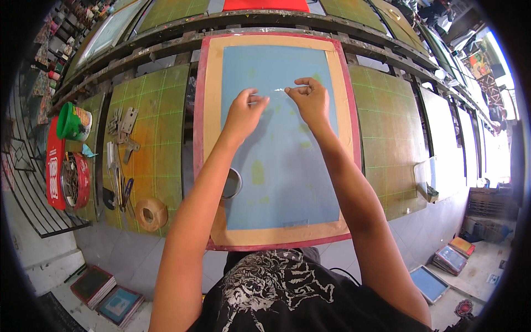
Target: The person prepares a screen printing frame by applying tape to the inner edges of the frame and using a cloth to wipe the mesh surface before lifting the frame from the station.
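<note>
A screen-printing frame (pixel 354 119) with blue mesh (pixel 276 160) and tan tape round its inner edge lies in front of me. Over the upper part of the mesh, my right hand (pixel 311 102) pinches a small glinting, whitish strip (pixel 279 89), perhaps clear tape. My left hand (pixel 246 113) faces it from the other side, fingers curled and thumb close to them. Whether the strip reaches into the left fingers is too fine to see. Beside my left forearm, partly hidden by it, a round grey-rimmed thing (pixel 239 185) rests on the mesh.
On the green board (pixel 166 110) at left lie metal hinges (pixel 128 122), several hand tools (pixel 115 171) and a brown tape roll (pixel 151 214). Further left are a green tub (pixel 69 122) and a red tin (pixel 82 180). A clear plastic holder (pixel 426 177) sits on the right board's edge.
</note>
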A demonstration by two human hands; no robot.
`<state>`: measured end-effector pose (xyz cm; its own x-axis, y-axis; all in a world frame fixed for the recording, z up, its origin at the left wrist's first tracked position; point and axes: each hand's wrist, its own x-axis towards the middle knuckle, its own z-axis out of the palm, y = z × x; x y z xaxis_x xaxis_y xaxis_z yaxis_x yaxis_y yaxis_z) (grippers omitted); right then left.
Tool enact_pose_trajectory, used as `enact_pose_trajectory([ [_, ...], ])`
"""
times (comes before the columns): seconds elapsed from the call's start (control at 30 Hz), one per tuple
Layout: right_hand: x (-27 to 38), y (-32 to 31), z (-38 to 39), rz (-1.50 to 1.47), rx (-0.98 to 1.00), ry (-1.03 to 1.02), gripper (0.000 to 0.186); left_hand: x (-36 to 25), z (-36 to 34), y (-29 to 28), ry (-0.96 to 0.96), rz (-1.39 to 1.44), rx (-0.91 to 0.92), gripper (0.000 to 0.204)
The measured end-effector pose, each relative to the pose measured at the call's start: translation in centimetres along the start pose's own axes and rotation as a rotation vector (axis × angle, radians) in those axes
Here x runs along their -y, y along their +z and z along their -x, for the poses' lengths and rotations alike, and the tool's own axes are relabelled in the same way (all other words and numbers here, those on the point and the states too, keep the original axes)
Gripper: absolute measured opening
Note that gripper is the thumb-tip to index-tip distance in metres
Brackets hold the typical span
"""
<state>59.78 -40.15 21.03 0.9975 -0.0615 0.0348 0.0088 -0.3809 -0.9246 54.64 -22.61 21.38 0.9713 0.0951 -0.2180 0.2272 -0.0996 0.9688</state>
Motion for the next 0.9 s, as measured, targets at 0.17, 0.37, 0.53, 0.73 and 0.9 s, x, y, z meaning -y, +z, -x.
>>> enact_pose_trajectory([
  [0.17, -1.5, -0.3, -1.0, 0.013, 0.003, 0.007, 0.040, 0.1, -5.3, 1.9, -0.126, 0.158, 0.127, 0.022],
  [0.37, -2.7, 0.0, -2.1, 0.025, 0.015, 0.022, 0.034, 1.3, -6.9, 3.3, 0.001, -0.163, 0.007, 0.016],
  [0.53, -3.4, 0.3, -2.7, 0.091, 0.038, -0.043, 0.030, 1.2, -6.7, 3.9, 0.068, -0.443, -0.145, 0.021],
  [0.73, -4.0, 0.7, -3.1, 0.136, 0.034, -0.080, 0.037, 1.2, -7.2, 4.1, 0.066, -0.481, -0.128, 0.019],
  [0.9, -4.2, 0.1, -4.1, 0.210, 0.080, -0.136, 0.045, 1.8, -7.7, 4.0, 0.001, -0.323, -0.087, 0.017],
])
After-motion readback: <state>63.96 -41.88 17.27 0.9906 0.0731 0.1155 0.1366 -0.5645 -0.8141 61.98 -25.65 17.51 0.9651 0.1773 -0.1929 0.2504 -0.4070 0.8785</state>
